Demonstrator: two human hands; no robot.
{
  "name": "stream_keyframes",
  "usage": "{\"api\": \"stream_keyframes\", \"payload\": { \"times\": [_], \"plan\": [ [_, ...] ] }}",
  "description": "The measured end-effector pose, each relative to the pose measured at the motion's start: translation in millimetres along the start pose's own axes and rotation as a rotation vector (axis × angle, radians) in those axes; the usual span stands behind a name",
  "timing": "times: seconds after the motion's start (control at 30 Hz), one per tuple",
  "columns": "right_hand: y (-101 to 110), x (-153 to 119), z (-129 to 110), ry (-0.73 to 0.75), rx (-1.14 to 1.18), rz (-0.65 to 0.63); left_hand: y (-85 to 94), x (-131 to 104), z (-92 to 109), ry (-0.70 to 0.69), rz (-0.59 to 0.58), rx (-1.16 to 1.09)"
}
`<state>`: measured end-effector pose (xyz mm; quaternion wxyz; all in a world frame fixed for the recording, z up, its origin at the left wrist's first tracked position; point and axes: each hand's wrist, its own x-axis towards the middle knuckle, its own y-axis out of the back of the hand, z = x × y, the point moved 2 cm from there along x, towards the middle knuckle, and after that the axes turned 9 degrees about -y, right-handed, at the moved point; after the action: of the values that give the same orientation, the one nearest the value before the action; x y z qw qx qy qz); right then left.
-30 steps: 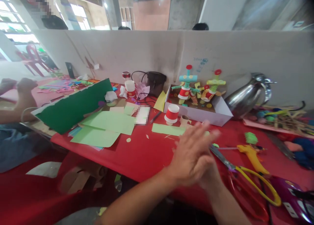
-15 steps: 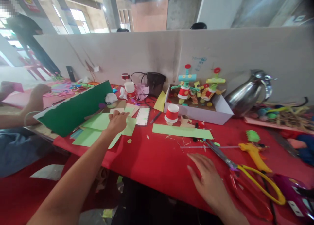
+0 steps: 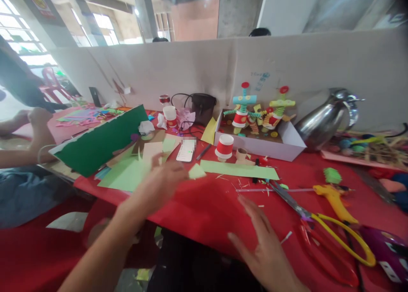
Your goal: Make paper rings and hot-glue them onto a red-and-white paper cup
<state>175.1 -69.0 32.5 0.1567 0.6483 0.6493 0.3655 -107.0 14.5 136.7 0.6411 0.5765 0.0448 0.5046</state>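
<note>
My left hand (image 3: 164, 179), smeared by motion, is over the front of the red-covered table. A small piece of light green paper (image 3: 196, 171) sticks out past its fingertips and seems pinched there; the fingers' exact grip is blurred. Larger light green sheets (image 3: 123, 175) lie to its left, against a dark green panel (image 3: 102, 141). My right hand (image 3: 259, 236) is open with nothing in it, thumb and fingers apart, low over the table's near edge. Ahead of it lies a long light green strip (image 3: 240, 169). Scissors (image 3: 306, 215) with yellow and red handles lie to its right.
A phone (image 3: 185, 151), a pen (image 3: 203, 151) and a red-and-white paper cup (image 3: 225, 146) stand or lie mid-table. Behind is a white box (image 3: 259, 145) with cup figures, beside a metal jug (image 3: 325, 117). A yellow glue gun (image 3: 334, 202) lies right. Another person's arm (image 3: 28, 143) is at left.
My left hand has moved right, off the green sheets, and a light green piece has come along at its fingertips. My right hand has shifted slightly left, its thumb spread wider.
</note>
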Motion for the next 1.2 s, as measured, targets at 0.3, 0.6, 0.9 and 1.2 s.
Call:
{"api": "stream_keyframes", "payload": {
  "times": [0.3, 0.6, 0.9, 1.2],
  "plan": [
    [18, 6, -16, 0.334, 0.051, 0.085, -42.0, -18, 113, -0.191, -0.267, 0.017],
    [64, -11, 24, -0.031, 0.141, 0.212, -0.9, -53, 33, 0.106, -0.078, 0.12],
    [58, -13, 56, -0.48, 0.353, 0.256, -43.1, -77, 12, 0.708, 0.306, -0.733],
    [60, -14, 61, -0.805, 1.076, -0.026, -59.4, -71, -2, 0.896, 0.229, -1.074]
  ]
}}
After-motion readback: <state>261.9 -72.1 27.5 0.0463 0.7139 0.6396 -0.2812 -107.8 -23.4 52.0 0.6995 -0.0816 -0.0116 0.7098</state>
